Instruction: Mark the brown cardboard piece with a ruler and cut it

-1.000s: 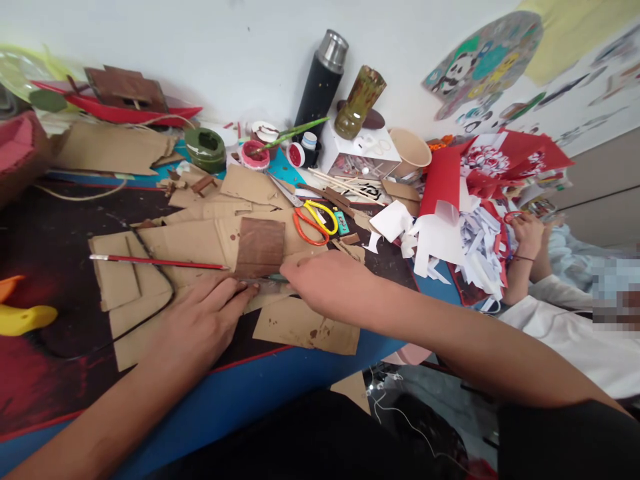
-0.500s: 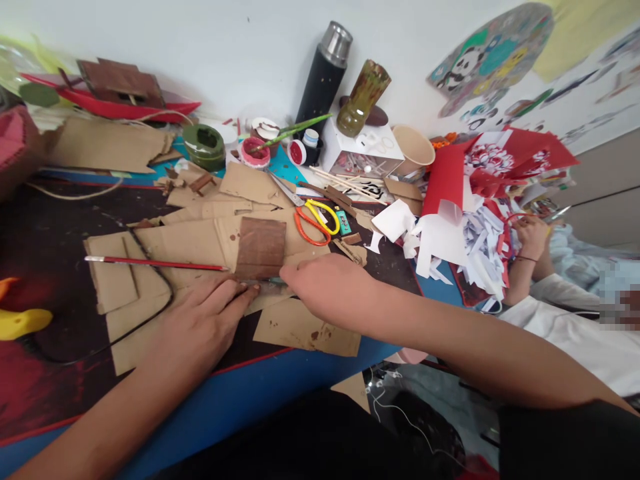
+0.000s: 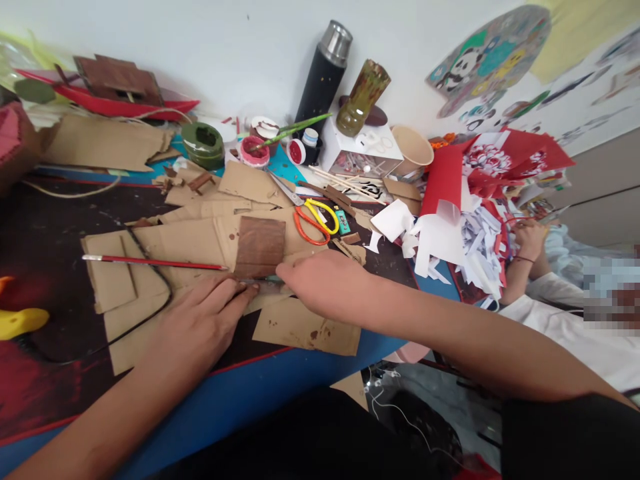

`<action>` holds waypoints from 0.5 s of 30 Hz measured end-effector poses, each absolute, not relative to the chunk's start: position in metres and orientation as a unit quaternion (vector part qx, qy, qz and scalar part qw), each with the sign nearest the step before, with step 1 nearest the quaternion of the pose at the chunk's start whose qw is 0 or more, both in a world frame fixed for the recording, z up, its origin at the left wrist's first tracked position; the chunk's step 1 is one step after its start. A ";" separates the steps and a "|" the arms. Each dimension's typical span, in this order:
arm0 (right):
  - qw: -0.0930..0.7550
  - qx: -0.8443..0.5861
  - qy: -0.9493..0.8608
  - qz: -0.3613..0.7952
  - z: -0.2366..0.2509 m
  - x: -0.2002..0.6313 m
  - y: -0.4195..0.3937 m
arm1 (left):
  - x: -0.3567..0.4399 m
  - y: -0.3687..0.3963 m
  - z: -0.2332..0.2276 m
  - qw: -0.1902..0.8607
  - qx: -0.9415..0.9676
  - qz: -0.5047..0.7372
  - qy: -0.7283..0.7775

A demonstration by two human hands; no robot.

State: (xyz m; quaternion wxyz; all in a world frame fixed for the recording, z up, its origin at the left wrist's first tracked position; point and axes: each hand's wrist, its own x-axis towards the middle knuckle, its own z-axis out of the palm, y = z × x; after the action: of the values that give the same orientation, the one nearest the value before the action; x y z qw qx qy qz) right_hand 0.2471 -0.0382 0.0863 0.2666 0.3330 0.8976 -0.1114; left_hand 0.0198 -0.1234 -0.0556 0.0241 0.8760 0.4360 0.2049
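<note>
My left hand (image 3: 203, 317) lies with its fingers stretched out, the fingertips pressing down at the lower edge of a brown-painted cardboard piece (image 3: 261, 245). Under those fingertips a clear strip (image 3: 270, 288), perhaps a ruler, shows in part. My right hand (image 3: 320, 283) is closed in a fist at the piece's lower right corner. What it grips is mostly hidden; only a small greenish sliver (image 3: 273, 277) shows by the fingers. A red pencil (image 3: 160, 263) rests on the cardboard sheets (image 3: 185, 240), its tip near my left hand.
Scissors (image 3: 316, 222) with orange and yellow handles lie beyond the piece. A yellow-handled tool (image 3: 23, 325) with a black cord is at left. Behind stand a flask (image 3: 323, 73), paint pots (image 3: 255, 152) and a red model boat (image 3: 113, 97). Another person's hand (image 3: 529, 239) is at right.
Both hands stay almost in place, the right one a touch further left. The whole view has shifted very slightly.
</note>
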 end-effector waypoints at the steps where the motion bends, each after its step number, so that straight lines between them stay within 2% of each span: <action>1: 0.265 0.332 0.899 -0.108 0.087 0.249 -0.039 | 0.020 -0.123 -0.056 0.027 0.876 0.205 0.436; 11: 0.242 0.346 0.902 -0.094 0.090 0.261 -0.042 | 0.019 -0.122 -0.056 0.054 0.869 0.214 0.443; 15: 0.257 0.342 0.898 -0.104 0.089 0.258 -0.042 | 0.019 -0.122 -0.057 0.053 0.873 0.202 0.441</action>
State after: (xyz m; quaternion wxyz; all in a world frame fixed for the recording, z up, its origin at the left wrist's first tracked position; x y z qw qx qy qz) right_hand 0.2579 -0.0418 0.0887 0.2570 0.3418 0.8979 -0.1040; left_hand 0.0186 -0.1221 -0.0574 0.0535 0.8730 0.4405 0.2024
